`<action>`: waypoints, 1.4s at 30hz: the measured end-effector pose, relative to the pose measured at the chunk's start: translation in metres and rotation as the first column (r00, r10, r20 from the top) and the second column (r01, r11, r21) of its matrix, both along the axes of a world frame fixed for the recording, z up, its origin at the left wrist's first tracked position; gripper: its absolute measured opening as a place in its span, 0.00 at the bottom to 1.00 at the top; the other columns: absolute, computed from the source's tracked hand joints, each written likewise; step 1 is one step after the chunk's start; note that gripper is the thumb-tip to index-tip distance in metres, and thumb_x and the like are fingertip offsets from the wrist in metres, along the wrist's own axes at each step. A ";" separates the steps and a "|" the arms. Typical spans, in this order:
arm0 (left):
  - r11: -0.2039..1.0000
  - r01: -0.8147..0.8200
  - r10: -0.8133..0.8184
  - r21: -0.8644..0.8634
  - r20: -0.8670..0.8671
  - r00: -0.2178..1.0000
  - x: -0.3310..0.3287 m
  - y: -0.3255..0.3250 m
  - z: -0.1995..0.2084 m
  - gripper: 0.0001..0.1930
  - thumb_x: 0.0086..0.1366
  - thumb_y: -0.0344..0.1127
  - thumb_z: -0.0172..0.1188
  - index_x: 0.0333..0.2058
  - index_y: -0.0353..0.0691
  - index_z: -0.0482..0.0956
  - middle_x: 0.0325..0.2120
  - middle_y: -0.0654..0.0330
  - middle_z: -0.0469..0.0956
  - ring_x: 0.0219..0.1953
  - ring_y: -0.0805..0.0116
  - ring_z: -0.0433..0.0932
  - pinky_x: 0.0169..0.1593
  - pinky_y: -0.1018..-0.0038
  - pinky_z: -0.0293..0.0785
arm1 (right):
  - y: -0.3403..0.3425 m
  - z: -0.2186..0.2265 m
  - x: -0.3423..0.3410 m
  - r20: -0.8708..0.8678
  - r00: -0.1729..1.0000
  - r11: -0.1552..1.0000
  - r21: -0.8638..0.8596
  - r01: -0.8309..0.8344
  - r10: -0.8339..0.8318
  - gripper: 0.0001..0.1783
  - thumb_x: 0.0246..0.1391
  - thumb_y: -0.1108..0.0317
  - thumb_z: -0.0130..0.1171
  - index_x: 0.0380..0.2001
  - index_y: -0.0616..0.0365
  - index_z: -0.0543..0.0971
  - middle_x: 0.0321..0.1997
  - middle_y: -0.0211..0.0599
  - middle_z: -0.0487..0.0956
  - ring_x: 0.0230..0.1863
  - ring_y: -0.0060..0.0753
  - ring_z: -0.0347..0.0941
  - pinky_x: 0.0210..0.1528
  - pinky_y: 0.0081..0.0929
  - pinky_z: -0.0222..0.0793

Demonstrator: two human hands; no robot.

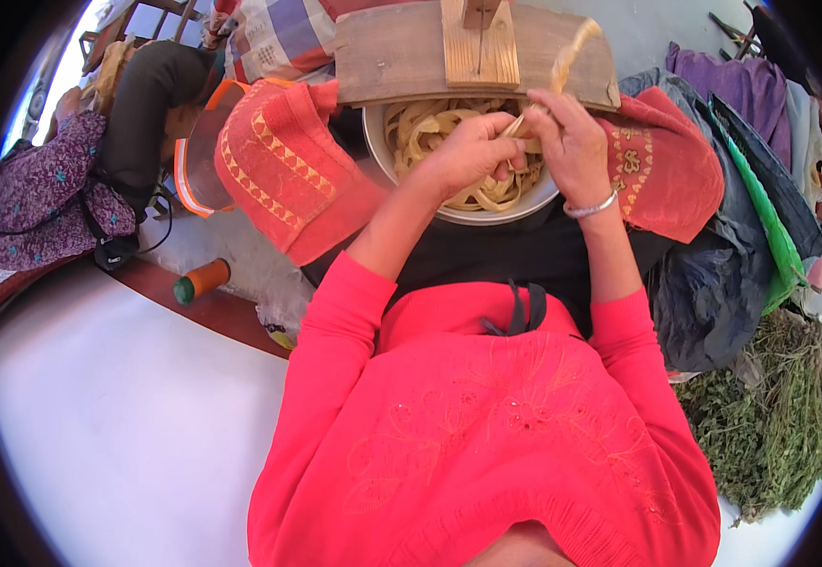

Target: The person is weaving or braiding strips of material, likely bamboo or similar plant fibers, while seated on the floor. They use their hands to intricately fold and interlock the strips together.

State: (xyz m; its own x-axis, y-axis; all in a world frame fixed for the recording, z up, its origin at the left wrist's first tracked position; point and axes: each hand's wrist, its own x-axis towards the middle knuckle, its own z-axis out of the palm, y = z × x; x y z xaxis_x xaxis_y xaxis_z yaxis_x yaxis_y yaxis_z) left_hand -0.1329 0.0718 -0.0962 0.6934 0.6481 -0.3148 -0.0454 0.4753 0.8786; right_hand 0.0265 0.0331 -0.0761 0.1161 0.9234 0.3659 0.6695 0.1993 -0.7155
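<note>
My left hand (480,157) is closed, thumb and fingers pinching a pale tan strip (576,55). Just to its right, my right hand (572,142), with a bracelet at the wrist, has its fingers closed on the same strip. From there the strip's loose end curls up in front of a wooden board (392,59). Both hands are over a white basin (380,144) that holds a heap of similar flat strips (487,196). The material of the strips cannot be told. My fingers hide the piece of strip between them.
Red patterned cloths (283,170) cover my knees on both sides of the basin. At left lie an orange-and-green spool (201,282) and a purple floral cloth (61,203). Dark plastic sheeting (713,283) and a bundle of dried plants (779,416) are at right.
</note>
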 end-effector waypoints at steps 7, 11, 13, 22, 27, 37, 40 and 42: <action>0.899 0.003 0.033 0.439 -0.075 0.997 -0.015 0.010 0.047 0.12 0.68 0.39 0.51 0.38 0.37 0.79 0.20 0.72 0.69 0.20 0.86 0.62 0.24 0.87 0.58 | -0.013 0.014 -0.003 -0.208 0.971 0.968 -0.194 -0.162 0.121 0.23 0.49 0.62 0.66 0.49 0.54 0.74 0.27 0.40 0.79 0.27 0.30 0.77 0.32 0.25 0.71; 0.828 -0.161 0.256 0.537 -0.107 0.961 -0.047 0.002 0.143 0.15 0.68 0.41 0.51 0.39 0.34 0.79 0.17 0.74 0.63 0.19 0.85 0.58 0.21 0.85 0.51 | -0.013 0.036 0.012 -0.296 0.954 0.983 -0.155 -0.096 0.047 0.28 0.50 0.68 0.64 0.56 0.53 0.70 0.22 0.34 0.78 0.23 0.19 0.71 0.29 0.20 0.68; 0.635 -0.237 0.396 0.735 -0.047 0.917 -0.067 0.010 0.170 0.15 0.67 0.39 0.51 0.39 0.31 0.77 0.16 0.73 0.59 0.17 0.83 0.54 0.21 0.83 0.49 | -0.014 0.038 0.025 -0.312 0.950 0.989 -0.132 -0.074 0.030 0.28 0.52 0.70 0.62 0.58 0.53 0.69 0.25 0.27 0.77 0.23 0.14 0.68 0.28 0.14 0.66; 0.094 -0.694 0.467 0.713 0.584 0.664 -0.249 0.012 0.329 0.06 0.61 0.32 0.52 0.30 0.36 0.70 0.17 0.67 0.59 0.17 0.77 0.55 0.24 0.78 0.55 | -0.025 0.046 0.021 -0.466 0.884 0.998 -0.039 -0.052 0.028 0.21 0.57 0.70 0.57 0.55 0.56 0.72 0.28 0.23 0.77 0.25 0.11 0.66 0.29 0.11 0.64; -0.061 -0.325 0.710 0.944 0.270 0.650 -0.174 -0.024 0.301 0.02 0.55 0.29 0.53 0.28 0.38 0.72 0.23 0.65 0.68 0.22 0.75 0.64 0.26 0.77 0.60 | -0.028 0.067 0.017 -0.529 0.846 0.977 0.205 0.052 0.066 0.19 0.59 0.72 0.55 0.54 0.59 0.73 0.39 0.29 0.78 0.34 0.13 0.70 0.38 0.11 0.66; 0.625 0.406 -0.101 0.667 -0.446 0.889 -0.050 -0.032 0.123 0.10 0.68 0.33 0.52 0.37 0.31 0.76 0.20 0.68 0.67 0.24 0.79 0.63 0.28 0.79 0.62 | -0.028 0.053 0.029 -0.132 0.950 0.934 0.262 -0.241 0.282 0.21 0.60 0.52 0.53 0.43 0.59 0.80 0.36 0.37 0.80 0.43 0.26 0.74 0.49 0.24 0.67; 0.768 0.305 -0.137 0.563 -0.321 0.937 -0.044 -0.016 0.123 0.11 0.68 0.35 0.52 0.37 0.32 0.77 0.20 0.69 0.66 0.24 0.81 0.62 0.28 0.80 0.61 | -0.027 0.036 0.032 -0.559 0.767 0.861 -0.171 -0.479 0.316 0.30 0.64 0.46 0.43 0.42 0.67 0.78 0.38 0.37 0.79 0.41 0.26 0.74 0.48 0.25 0.66; 0.791 0.310 -0.130 0.527 -0.350 0.928 -0.043 0.000 0.125 0.13 0.68 0.38 0.52 0.36 0.32 0.78 0.19 0.71 0.65 0.24 0.82 0.61 0.28 0.82 0.60 | -0.025 0.032 0.035 -0.667 0.714 0.819 -0.275 -0.504 0.215 0.30 0.65 0.47 0.41 0.37 0.67 0.78 0.22 0.30 0.75 0.27 0.20 0.69 0.32 0.19 0.64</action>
